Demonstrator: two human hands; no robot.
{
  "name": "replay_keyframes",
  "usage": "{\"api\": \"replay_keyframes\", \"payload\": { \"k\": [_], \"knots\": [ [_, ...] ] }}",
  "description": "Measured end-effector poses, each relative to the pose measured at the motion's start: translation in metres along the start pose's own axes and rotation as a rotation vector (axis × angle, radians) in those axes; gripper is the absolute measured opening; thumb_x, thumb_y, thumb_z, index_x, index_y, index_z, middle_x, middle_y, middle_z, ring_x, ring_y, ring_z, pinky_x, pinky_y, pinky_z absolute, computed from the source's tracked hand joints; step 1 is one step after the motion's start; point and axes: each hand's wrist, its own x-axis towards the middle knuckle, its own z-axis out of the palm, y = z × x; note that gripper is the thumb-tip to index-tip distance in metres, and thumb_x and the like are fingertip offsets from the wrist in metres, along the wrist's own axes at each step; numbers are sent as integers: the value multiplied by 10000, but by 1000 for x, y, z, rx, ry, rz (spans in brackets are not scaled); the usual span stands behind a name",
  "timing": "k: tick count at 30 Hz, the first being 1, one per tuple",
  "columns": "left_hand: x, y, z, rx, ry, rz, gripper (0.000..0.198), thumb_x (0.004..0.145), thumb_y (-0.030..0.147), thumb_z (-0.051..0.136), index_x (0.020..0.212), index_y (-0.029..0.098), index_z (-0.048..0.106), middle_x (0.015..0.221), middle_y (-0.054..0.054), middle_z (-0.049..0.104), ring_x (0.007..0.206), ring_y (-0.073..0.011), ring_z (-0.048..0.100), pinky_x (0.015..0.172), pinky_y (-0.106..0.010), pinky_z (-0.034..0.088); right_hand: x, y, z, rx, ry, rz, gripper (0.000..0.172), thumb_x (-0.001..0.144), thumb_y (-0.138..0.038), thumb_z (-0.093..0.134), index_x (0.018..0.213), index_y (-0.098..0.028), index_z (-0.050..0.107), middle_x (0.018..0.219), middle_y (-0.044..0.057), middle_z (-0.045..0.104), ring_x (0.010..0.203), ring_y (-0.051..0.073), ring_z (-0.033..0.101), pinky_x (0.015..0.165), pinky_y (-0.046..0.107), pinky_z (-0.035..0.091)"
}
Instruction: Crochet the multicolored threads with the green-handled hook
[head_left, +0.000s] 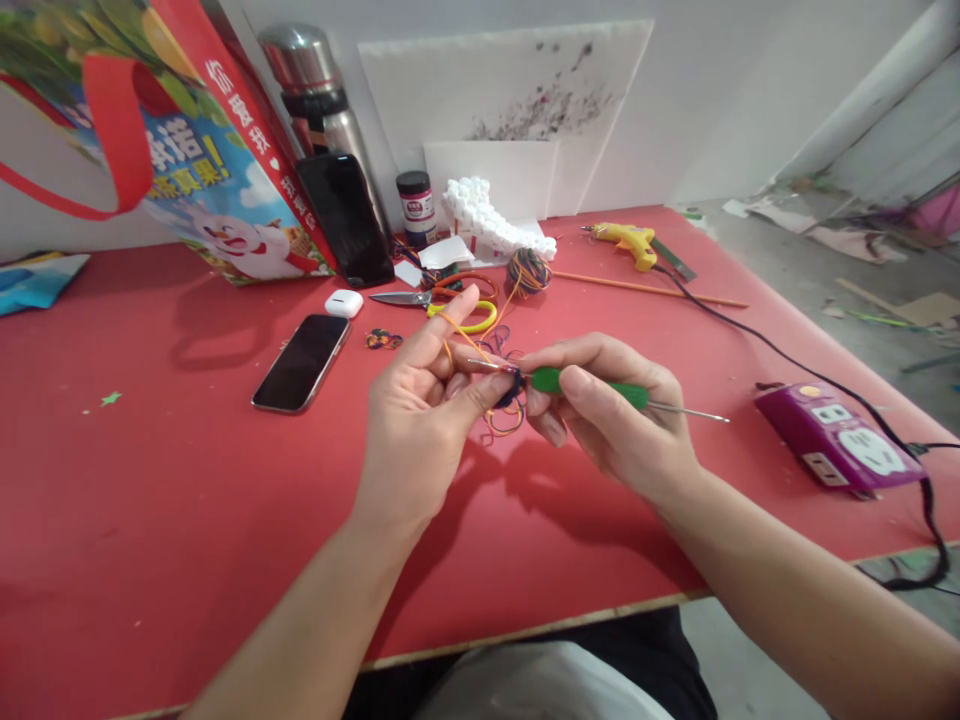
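Note:
My right hand [626, 415] grips a crochet hook [551, 380] by its green handle, with metal tips showing at both ends. Its left tip runs into a small dark crochet piece [511, 388], pinched between the thumb and fingers of my left hand [427, 420]. Orange yarn [459, 328] loops over my raised left index finger and leads down to the work. Loose orange and purple strands hang below the piece. Behind the hands lies a multicoloured yarn ball [529, 272]. The stitches around the hook tip are too small to make out.
Scissors [409, 298] with orange and yellow handles lie just beyond my left hand. A phone [301, 362] and a white earbud case [344, 303] are at left. Rightward are a yellow glue gun [626, 240], its black cord and a purple power strip [836, 435].

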Motion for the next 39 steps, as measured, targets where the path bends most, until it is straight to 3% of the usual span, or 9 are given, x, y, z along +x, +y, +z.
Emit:
{"api": "replay_keyframes", "payload": {
  "k": [4,7,12,16,20,27,29,34,39],
  "knots": [
    [-4,-1,2,94,47,41,654,748,113,953,1346,323,793,764,42,746,704,-115,658,695,-207,591,-3,0,3,-217,25,-72,159,1073,-315,700,1156,-236,810,839,31,772,679,143,681,598,275,584],
    [-8,-2,4,135,73,61,755,771,89,928,1452,350,731,798,35,762,663,-118,620,633,-218,563,-7,1,10,-448,48,-177,191,1086,-299,667,1232,-248,781,990,63,816,785,171,734,712,318,637],
    [-7,1,4,8,30,-39,750,753,185,982,1437,365,734,791,41,769,689,-120,668,694,-223,595,-13,3,16,-690,23,-376,314,1090,-222,626,1383,-291,714,1132,89,824,874,212,748,814,376,648],
    [0,7,0,-92,-50,-141,733,660,203,1040,1333,349,788,733,63,733,674,-113,678,697,-220,597,-11,2,9,-629,-47,-437,323,1075,-246,667,1391,-285,724,1034,82,812,802,212,719,740,370,618],
    [1,12,-3,-107,-113,-146,738,679,207,1029,1360,340,777,720,60,729,637,-113,658,663,-232,590,-7,1,3,-490,-52,-384,305,1079,-242,677,1366,-299,761,1007,64,803,756,181,701,716,348,598],
    [-9,7,6,58,22,18,751,753,80,942,1417,376,753,765,47,731,696,-128,651,666,-232,566,-6,-5,11,-606,-17,-353,262,1071,-171,662,1289,-263,775,1021,74,832,764,171,727,739,329,626],
    [-10,6,7,3,17,-25,783,747,111,959,1453,358,729,769,50,736,671,-116,631,644,-221,557,-8,-5,14,-716,36,-431,296,1063,-158,660,1326,-257,754,1046,97,836,803,197,742,741,343,633],
    [-4,11,2,-165,-105,-211,926,669,163,1033,1521,239,676,744,58,740,685,-84,657,711,-174,571,-5,-2,9,-672,-110,-605,364,1068,-195,675,1430,-218,705,1087,118,836,810,202,752,716,336,639],
    [1,16,-3,-153,-114,-224,938,629,162,1059,1493,206,697,739,59,748,700,-74,677,712,-152,587,-1,-4,0,-455,-83,-415,256,1072,-238,694,1309,-229,791,956,56,814,657,133,667,619,282,573]
  ]
}}
